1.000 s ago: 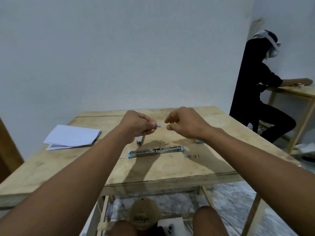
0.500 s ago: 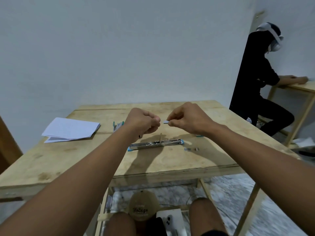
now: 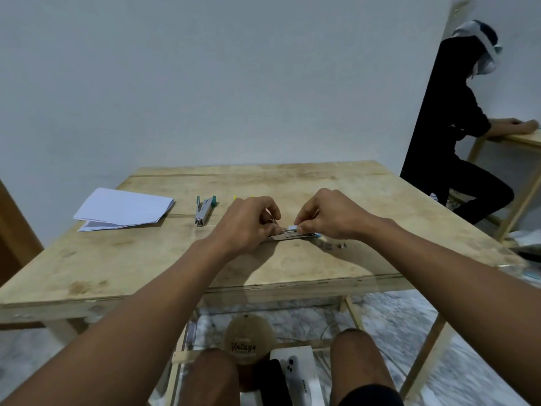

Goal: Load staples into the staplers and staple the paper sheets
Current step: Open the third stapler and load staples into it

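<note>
An opened metal stapler (image 3: pixel 292 235) with blue ends lies flat in the middle of the wooden table (image 3: pixel 146 259). My left hand (image 3: pixel 248 224) holds its left part with curled fingers. My right hand (image 3: pixel 325 218) pinches a small light strip of staples (image 3: pixel 292 228) right above the stapler's channel. A second stapler (image 3: pixel 204 210), grey with teal trim, lies further back to the left. A stack of white paper sheets (image 3: pixel 124 209) rests at the table's back left.
A few loose staple pieces (image 3: pixel 333 246) lie just right of the open stapler. Another person (image 3: pixel 456 136) sits at a second table on the right. Under the table are a brown cap (image 3: pixel 248 338) and a white phone (image 3: pixel 295 373).
Both hands came down from mid-air to the open stapler. The staple strip, held between the hands before, is now at the stapler's channel in my right fingers. The camera tilted down slightly.
</note>
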